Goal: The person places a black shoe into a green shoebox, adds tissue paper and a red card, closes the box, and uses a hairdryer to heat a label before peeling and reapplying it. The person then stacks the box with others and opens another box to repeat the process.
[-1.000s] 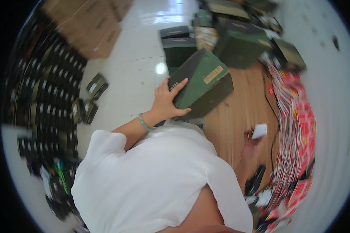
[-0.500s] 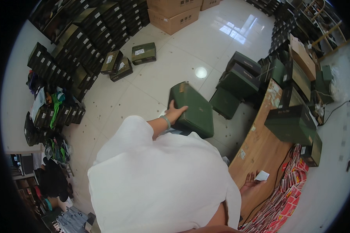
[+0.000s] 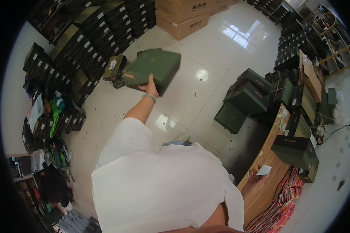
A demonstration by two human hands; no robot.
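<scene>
My left hand [image 3: 151,87] grips a large dark green box [image 3: 155,66] by its near side, with the arm stretched out ahead. The box hangs tilted in front of the smaller boxes on the floor and hides some of them. One brown-green box [image 3: 115,67] shows just to its left. Over the wooden table on the right, my right hand [image 3: 255,176] holds a small white card [image 3: 264,170] between its fingers.
Tall stacks of dark shoe boxes [image 3: 79,50] line the left side. Brown cartons [image 3: 182,25] stand at the far end. Green boxes [image 3: 247,95] sit beside the wooden table [image 3: 260,165], which bears another green box [image 3: 295,150] and red printed cards [image 3: 286,204].
My left hand has carried the green box forward and left, from near my body to over the small floor boxes. My right hand still holds the white card.
</scene>
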